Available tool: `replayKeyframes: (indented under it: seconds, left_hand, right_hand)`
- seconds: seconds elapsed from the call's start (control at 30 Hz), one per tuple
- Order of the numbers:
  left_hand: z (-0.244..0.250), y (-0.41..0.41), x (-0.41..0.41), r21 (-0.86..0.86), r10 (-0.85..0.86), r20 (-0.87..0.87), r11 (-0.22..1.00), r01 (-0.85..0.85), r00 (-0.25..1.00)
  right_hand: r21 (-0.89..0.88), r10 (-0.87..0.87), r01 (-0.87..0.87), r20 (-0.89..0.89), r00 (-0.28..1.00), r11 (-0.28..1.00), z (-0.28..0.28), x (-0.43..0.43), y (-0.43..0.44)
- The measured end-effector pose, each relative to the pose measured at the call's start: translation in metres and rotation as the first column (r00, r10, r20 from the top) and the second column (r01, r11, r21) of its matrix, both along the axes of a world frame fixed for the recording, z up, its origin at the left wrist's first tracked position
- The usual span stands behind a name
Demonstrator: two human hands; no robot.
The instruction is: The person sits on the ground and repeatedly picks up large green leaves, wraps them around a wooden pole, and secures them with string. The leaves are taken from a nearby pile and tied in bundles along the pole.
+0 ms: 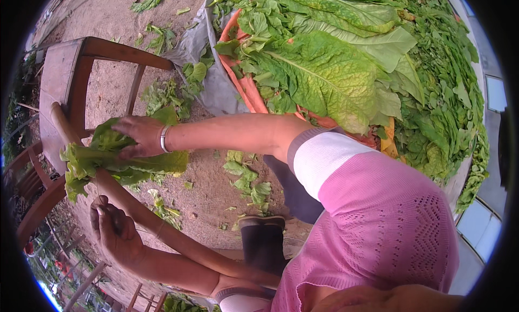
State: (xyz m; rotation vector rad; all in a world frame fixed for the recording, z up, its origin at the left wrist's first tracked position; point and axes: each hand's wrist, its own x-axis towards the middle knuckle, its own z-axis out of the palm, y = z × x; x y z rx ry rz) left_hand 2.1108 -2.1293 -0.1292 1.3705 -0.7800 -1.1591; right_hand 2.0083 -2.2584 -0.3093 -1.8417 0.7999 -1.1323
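Observation:
A bunch of broad green leaves [158,164], which look like tobacco leaves, lies across a long wooden pole [134,206]. My right hand [142,135], with a silver bangle at the wrist, grips the bunch from above. Below it my left hand [115,231] is closed, thumb and fingers pinching a thin string [96,186] that runs up to the leaf stalks. The pole slants from a wooden stool [58,77] back towards my body, its near end passing by my left forearm. Part of the string lies against the pole farther down.
A large heap of leaves [324,69] lies on orange and grey sheeting [221,83] to my right. Loose leaves [247,178] are scattered over sandy ground. A dark boot [263,239] is below me. Wooden chair frames [40,202] stand at the left edge.

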Motion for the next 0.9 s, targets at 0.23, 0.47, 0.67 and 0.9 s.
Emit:
replayKeyframes:
  seconds: [0.23, 0.47, 0.67, 0.9]
  left_hand:
    - [-0.022, -0.010, -0.024, -0.090, 0.060, -0.111, 0.993, -0.070, 0.992]
    - [-0.018, -0.019, -0.052, -0.052, 0.148, 0.108, 0.988, -0.144, 0.983]
    - [-0.021, -0.018, -0.057, -0.059, 0.157, 0.119, 0.987, -0.151, 0.980]
    - [-0.024, -0.018, -0.053, -0.054, 0.133, 0.127, 0.990, -0.127, 0.983]
  right_hand:
    - [-0.316, -0.489, 0.522, -0.840, 0.233, 0.792, -0.145, -0.293, -0.037]
    - [-0.010, -0.068, 0.448, -0.991, 0.115, 0.894, -0.178, -0.353, -0.016]
    - [-0.211, -0.280, 0.251, -0.917, 0.282, 0.945, -0.165, -0.348, -0.015]
    - [0.230, 0.128, 0.408, -0.957, 0.261, 0.883, -0.152, -0.331, 0.001]
